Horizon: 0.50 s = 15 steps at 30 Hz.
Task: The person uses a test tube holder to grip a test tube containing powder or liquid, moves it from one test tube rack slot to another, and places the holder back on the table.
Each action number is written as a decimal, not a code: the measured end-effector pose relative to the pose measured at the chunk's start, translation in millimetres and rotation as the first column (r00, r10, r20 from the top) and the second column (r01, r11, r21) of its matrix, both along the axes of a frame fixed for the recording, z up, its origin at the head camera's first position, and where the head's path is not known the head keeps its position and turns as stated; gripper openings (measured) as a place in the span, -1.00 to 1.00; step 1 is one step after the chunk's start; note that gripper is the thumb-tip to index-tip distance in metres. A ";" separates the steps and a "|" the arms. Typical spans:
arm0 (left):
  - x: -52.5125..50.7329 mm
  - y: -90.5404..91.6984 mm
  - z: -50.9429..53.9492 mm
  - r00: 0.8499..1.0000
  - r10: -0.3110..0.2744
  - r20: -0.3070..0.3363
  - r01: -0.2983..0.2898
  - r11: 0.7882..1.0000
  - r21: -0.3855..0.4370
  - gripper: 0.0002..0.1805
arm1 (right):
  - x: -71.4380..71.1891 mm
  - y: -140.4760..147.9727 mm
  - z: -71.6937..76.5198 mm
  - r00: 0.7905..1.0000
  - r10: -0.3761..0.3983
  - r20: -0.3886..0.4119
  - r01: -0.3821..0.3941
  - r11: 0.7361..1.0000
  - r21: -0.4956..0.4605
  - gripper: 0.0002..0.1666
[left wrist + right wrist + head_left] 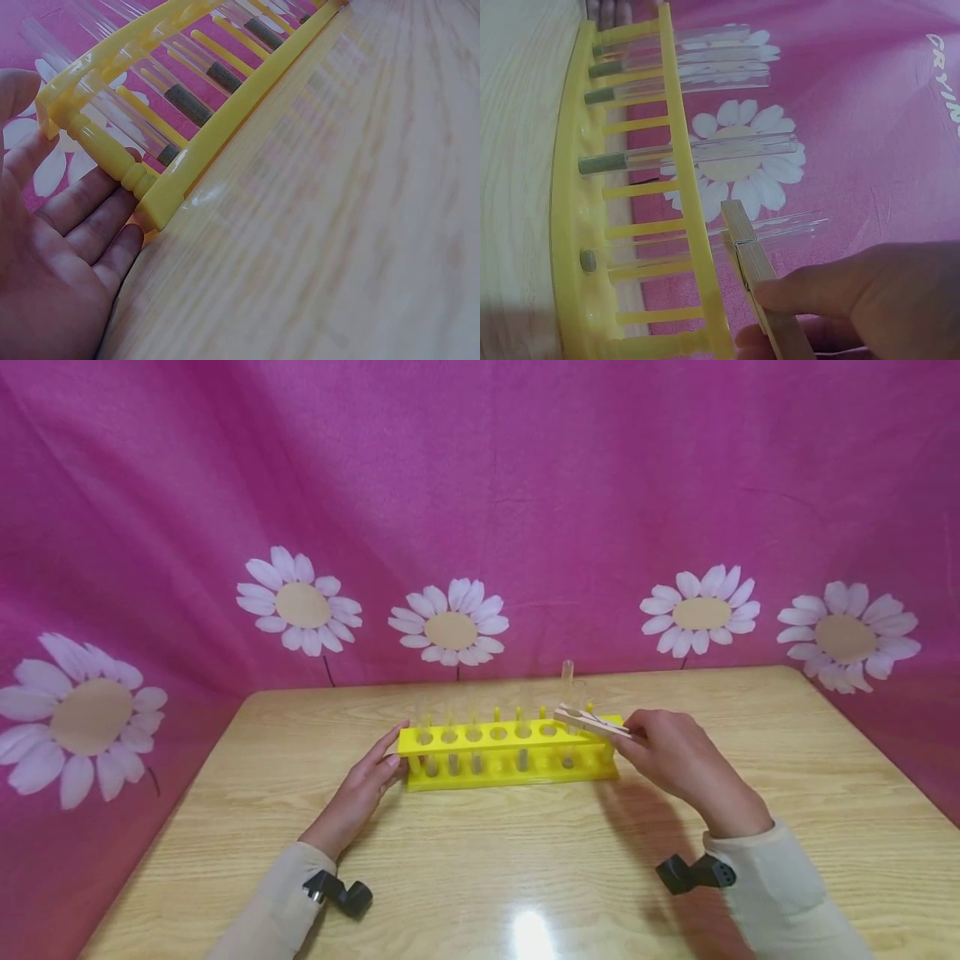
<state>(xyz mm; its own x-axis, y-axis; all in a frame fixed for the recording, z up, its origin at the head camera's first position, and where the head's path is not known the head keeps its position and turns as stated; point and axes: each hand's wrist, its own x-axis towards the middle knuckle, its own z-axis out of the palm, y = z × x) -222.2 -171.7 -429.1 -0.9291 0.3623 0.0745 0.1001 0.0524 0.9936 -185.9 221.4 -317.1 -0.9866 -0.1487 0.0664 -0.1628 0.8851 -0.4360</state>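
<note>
My right hand (678, 760) pinches a wooden clothespin (754, 262) between thumb and fingers. The clothespin's tip crosses a clear test tube (567, 672) near the right end of the yellow test tube rack (510, 782). Whether it clamps the tube's glass I cannot tell. At the rack's left end, my left hand (67, 240) has its fingers nearly straight, fingertips touching the end post (105, 154). Several other tubes stand in the rack's holes, with dark matter (187, 105) at their bottoms; the tube by the clothespin holds a smaller dark bit (589, 260).
The rack stands on a light wooden table (450, 877). Behind it hangs a magenta cloth (570, 510) printed with white flowers (450, 628). Yellow pegs (641, 230) rise from the rack's back edge. Black wrist cameras (693, 872) sit on both sleeves.
</note>
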 end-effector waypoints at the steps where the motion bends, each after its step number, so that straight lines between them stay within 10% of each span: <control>1: 0.0 0.0 -0.2 1.000 0.001 0.000 -0.001 1.000 -0.001 -0.39 | 0.1 -0.1 0.0 1.000 0.000 0.003 0.000 1.000 0.000 -0.72; 15: -1.2 -0.5 -1.3 1.000 -0.007 -0.008 0.007 1.000 0.020 -0.40 | 0.3 0.4 0.2 1.000 0.012 -0.026 -0.012 1.000 0.003 -0.75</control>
<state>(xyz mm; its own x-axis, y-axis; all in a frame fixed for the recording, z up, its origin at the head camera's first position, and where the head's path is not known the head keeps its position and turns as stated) -223.4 -172.3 -430.3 -0.9259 0.3671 0.0893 0.1085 0.0318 0.9936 -185.5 221.8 -316.9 -0.9827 -0.1608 0.0920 -0.1848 0.8842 -0.4290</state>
